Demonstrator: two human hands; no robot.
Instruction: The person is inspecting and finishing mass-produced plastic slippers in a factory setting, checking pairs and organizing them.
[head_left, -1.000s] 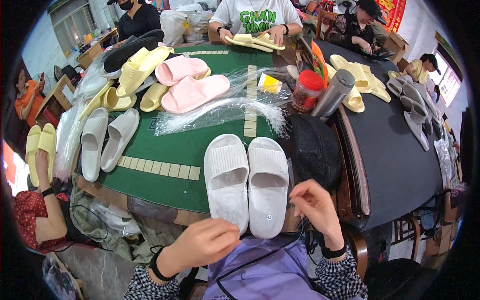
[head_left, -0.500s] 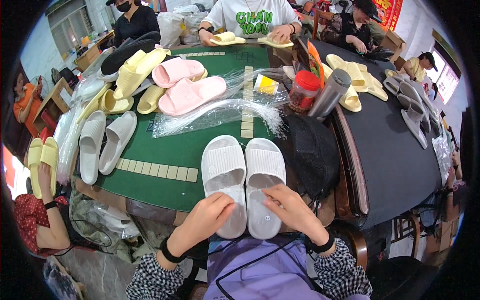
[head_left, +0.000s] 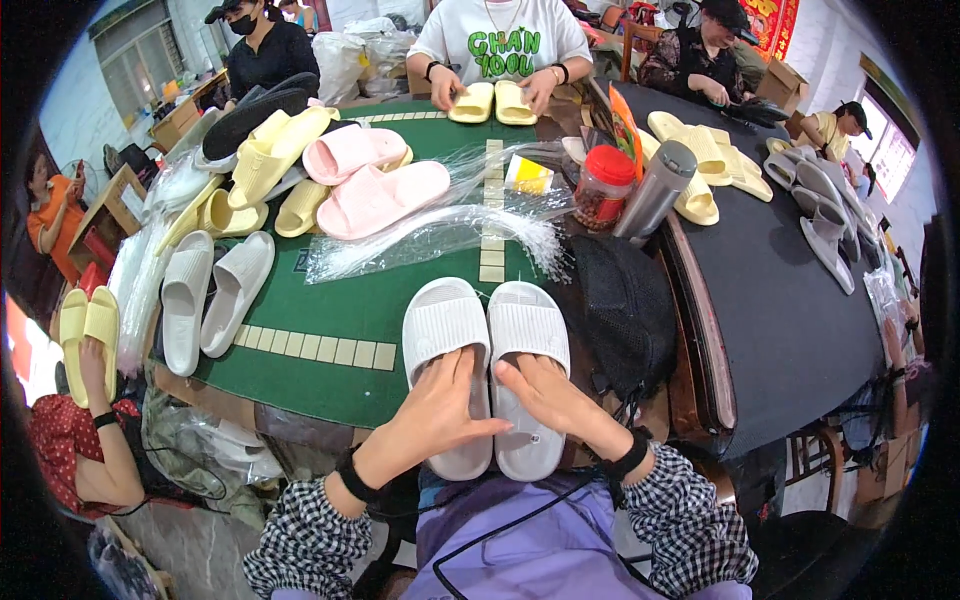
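A pair of white slide slippers (head_left: pixel 487 335) lies side by side at the near edge of the green table (head_left: pixel 340 315), toes pointing away from me. My left hand (head_left: pixel 437 408) rests flat on the heel of the left slipper. My right hand (head_left: pixel 548 400) lies on the heel of the right slipper, fingers spread. Both hands press on the slippers rather than grip them. Just beyond the pair lies a bundle of clear plastic bags (head_left: pixel 430 235).
Pink slippers (head_left: pixel 370 185), yellow slippers (head_left: pixel 265 150) and another white pair (head_left: pixel 210 290) lie on the left half. A black mesh bag (head_left: pixel 625 300), a red-lidded jar (head_left: pixel 600 185) and a steel flask (head_left: pixel 655 190) stand to the right. Other people handle slippers around the table.
Both my hands came up from my lap onto the white slippers' heels. The pair has shifted slightly toward me.
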